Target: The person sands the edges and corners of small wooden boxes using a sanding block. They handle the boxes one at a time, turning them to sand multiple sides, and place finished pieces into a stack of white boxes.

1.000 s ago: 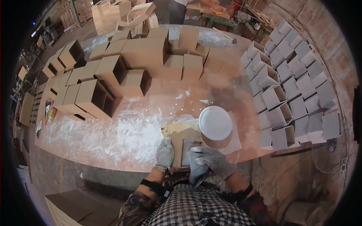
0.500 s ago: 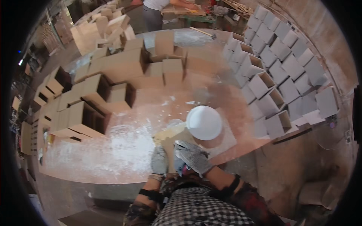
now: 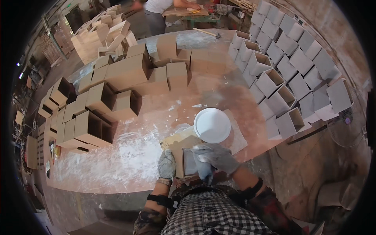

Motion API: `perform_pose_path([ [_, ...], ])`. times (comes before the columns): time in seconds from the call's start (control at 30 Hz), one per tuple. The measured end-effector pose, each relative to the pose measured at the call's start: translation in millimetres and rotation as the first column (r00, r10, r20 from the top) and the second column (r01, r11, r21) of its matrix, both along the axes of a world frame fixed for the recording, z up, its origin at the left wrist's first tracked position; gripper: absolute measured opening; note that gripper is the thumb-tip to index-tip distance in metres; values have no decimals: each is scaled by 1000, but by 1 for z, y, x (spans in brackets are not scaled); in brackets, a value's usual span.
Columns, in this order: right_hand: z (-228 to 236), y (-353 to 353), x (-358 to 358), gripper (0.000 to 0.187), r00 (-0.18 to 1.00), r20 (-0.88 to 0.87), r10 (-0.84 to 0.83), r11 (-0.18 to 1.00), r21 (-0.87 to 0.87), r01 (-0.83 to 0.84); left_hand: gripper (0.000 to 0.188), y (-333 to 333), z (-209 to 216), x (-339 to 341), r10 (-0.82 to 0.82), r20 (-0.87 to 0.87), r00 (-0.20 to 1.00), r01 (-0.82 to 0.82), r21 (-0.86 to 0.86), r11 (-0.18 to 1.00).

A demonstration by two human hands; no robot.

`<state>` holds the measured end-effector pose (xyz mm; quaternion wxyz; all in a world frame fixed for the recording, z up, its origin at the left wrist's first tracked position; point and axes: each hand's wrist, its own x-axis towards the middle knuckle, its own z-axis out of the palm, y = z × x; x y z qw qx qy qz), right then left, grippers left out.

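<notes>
A small tan box [image 3: 178, 161] stands at the table's near edge, its dark-framed side showing a grey panel or inside. My left hand [image 3: 167, 164], in a grey glove, is closed against the box's left side. My right hand [image 3: 219, 157], gloved too and smeared by motion, is bent over the box's right side. Below its fingers shows a soft-looking blue-grey thing [image 3: 205, 171] whose kind I cannot make out. Just beyond the hands sits a round white tub [image 3: 212, 125], next to a yellowish flat piece [image 3: 182, 139].
Brown boxes [image 3: 126, 72] are stacked across the table's left and far side. Stacked white-grey boxes [image 3: 299, 84] line the right. A hammer [image 3: 207, 33] lies at the far edge. White powder or paint smears the tabletop [image 3: 133, 152]. Another person [image 3: 156, 15] works at a bench beyond.
My right hand has moved right, uncovering the grey panel or inside of the box. My left hand stays nearly in place. The view has shifted slightly.
</notes>
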<state>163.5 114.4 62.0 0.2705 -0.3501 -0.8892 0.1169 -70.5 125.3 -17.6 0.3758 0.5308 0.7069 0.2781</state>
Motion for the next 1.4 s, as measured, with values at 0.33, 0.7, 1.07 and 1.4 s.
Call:
perform_pose_path([
  [0.33, 32, -17, -66, 37, 908, 418, -29, 959, -244, 143, 48, 0, -2, 1, -32, -95, 995, 30, -18, 999],
  [0.7, 30, -3, -48, 28, 981, 148, -124, 982, -121, 143, 51, 4, -15, -5, -47, -108, 993, 48, 6, 999],
  [1.07, 63, -64, -62, 25, 953, 187, 237, 853, -511, -112, 51, 4, -25, -4, -4, -87, 996, 2, -21, 1000],
  [1.4, 20, -59, -103, 25, 971, 194, -140, 984, -81, 158, 50, -4, -98, -8, 72, 81, 994, -75, 39, 996],
])
